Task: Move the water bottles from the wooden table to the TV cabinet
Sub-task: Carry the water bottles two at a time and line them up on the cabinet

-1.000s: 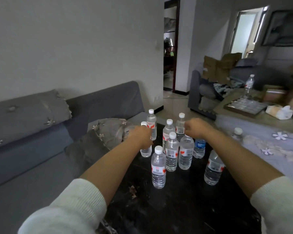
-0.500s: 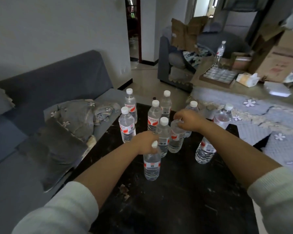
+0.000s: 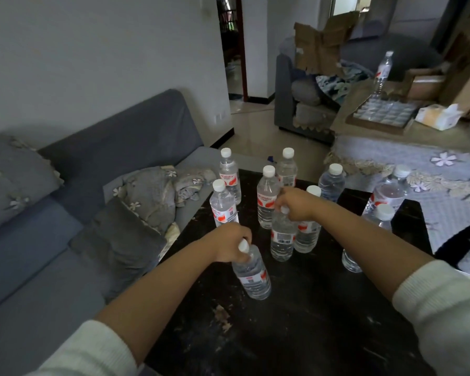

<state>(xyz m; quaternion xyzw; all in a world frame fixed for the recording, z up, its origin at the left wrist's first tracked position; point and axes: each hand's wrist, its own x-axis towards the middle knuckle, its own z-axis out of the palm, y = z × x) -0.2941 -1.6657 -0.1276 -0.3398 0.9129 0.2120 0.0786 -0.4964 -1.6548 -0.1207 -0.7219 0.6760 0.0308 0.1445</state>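
dark and scuffed, the wooden table fills the lower middle of my view, with a grey sofa along its left edge and a cloth-covered surface with flower patterns off to the right. nearly all the water bottles stand bunched at the table's far end, caps up, which leaves the near half bare so my arms can come in low over it.

my left hand is curled round the neck of the nearest bottle, just under its white cap, which peeks out between my fingers. that bottle leans toward me, so i judge it is tipping up off the wood, though its base looks to be touching yet. i take it at the neck because the body is slick and the neck gives my fingers a ledge.

my right hand reaches further, palm down, fingers closed over the top of a middle bottle that stands upright, touching a neighbour on its right. both forearms run forward, sleeves pushed back.

one bottle per hand makes sense for the carry. i cannot tell which piece of furniture is the tv cabinet; one lone bottle stands on a far surface at upper right beside a tray. lifting the middle one may knock its neighbours.
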